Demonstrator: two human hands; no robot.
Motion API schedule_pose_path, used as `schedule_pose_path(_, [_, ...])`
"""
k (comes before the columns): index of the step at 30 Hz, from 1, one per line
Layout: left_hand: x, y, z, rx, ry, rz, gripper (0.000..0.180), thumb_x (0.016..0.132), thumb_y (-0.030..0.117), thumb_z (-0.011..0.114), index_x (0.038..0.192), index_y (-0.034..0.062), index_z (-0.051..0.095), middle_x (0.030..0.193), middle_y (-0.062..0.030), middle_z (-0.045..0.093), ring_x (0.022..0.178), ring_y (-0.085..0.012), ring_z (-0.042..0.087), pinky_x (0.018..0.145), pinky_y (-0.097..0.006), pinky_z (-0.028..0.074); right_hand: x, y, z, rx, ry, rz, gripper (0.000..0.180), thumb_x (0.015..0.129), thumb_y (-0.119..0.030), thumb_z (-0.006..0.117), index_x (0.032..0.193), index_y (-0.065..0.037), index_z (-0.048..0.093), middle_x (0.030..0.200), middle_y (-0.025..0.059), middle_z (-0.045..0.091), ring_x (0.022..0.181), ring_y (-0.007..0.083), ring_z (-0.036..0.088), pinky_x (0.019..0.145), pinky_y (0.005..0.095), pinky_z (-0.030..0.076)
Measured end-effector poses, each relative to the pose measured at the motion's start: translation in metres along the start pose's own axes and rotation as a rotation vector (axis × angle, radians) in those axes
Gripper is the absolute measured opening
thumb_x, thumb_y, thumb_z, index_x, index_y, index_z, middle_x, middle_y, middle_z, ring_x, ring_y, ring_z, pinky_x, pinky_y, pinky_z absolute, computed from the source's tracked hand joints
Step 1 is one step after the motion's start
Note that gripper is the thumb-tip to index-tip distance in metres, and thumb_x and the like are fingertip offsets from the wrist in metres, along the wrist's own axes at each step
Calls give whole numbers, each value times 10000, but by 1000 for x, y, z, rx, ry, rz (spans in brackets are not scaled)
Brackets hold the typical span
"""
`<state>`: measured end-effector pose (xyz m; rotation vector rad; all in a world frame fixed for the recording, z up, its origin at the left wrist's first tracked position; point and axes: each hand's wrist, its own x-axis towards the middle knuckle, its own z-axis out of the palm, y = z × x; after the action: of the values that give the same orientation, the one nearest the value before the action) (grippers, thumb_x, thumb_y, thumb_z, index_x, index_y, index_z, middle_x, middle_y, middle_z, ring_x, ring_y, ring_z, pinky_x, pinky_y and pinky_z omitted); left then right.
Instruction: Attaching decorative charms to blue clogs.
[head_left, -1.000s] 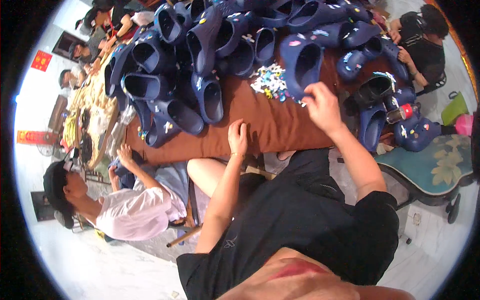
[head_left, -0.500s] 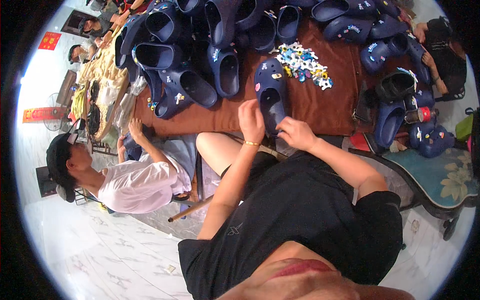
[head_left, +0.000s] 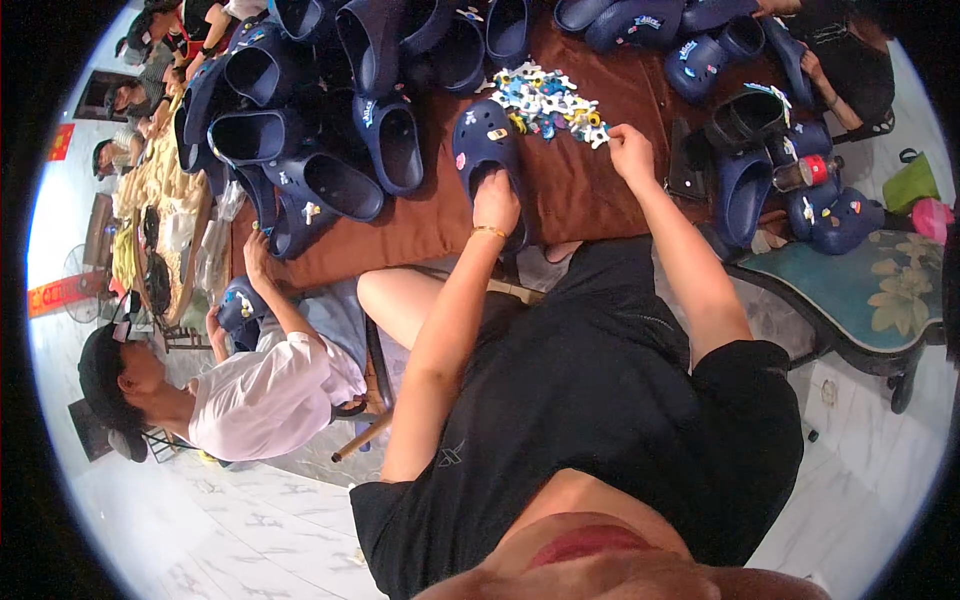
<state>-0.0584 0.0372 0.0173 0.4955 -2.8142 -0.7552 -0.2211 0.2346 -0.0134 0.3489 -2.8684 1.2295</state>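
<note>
In front of me a navy blue clog (head_left: 485, 145) with a few small charms on its perforated toe lies on the brown cloth, toe pointing away. My left hand (head_left: 495, 205) reaches into its opening and grips it, the fingertips hidden inside. At the near right edge of a heap of white, blue and yellow shoe charms (head_left: 550, 98), my right hand (head_left: 630, 157) has its fingers pinched together on a white charm (head_left: 600, 138).
Many navy clogs (head_left: 340, 185) crowd the left and far side of the brown-covered table (head_left: 410, 235). More clogs, a black clog (head_left: 745, 120) and a bottle (head_left: 803, 173) lie at right. A co-worker in a white shirt (head_left: 260, 395) sits at left; a chair (head_left: 860, 285) stands right.
My right hand has left the clog's heel and reached right and forward to the charm heap. My left hand has moved from beside the clog into its opening. The view has shifted right.
</note>
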Motion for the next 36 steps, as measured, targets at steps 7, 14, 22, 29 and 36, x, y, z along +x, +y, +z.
schedule_pose_path(7, [-19,-19,-7,-39,9,159,144,674,-16,444,806,-32,499,768,-236,519,741,-415,504,686,-462,419,16,7,-4,-26,23,-20,173,747,-118,558,908,-88,614,859,144,601,827,302,576,728,392,455])
schedule_pose_path(14, [-20,-29,-7,-3,-18,55,130,694,12,460,794,-4,542,767,-235,558,748,-406,534,683,-474,430,25,3,-1,-78,49,33,166,735,-134,576,892,-88,610,892,145,581,851,307,564,743,396,450])
schedule_pose_path(22, [-17,-45,18,53,-42,-82,212,761,78,424,767,-43,598,787,-268,579,781,-409,567,720,-453,452,24,-7,-7,79,36,54,198,688,-180,643,843,-57,626,796,124,634,757,260,613,688,347,473])
schedule_pose_path(29, [-13,-35,12,108,-130,-128,204,764,63,421,748,-31,601,786,-255,588,741,-386,586,694,-448,469,33,-80,35,311,-472,-184,175,713,-133,641,843,-17,636,739,48,628,654,104,574,599,242,455])
schedule_pose_path(36, [-13,-20,3,44,-102,-106,207,766,66,419,740,-26,602,791,-251,591,739,-376,591,693,-450,470,41,-122,72,12,-530,-331,199,645,-176,681,782,-38,639,696,80,629,630,165,599,602,292,469])
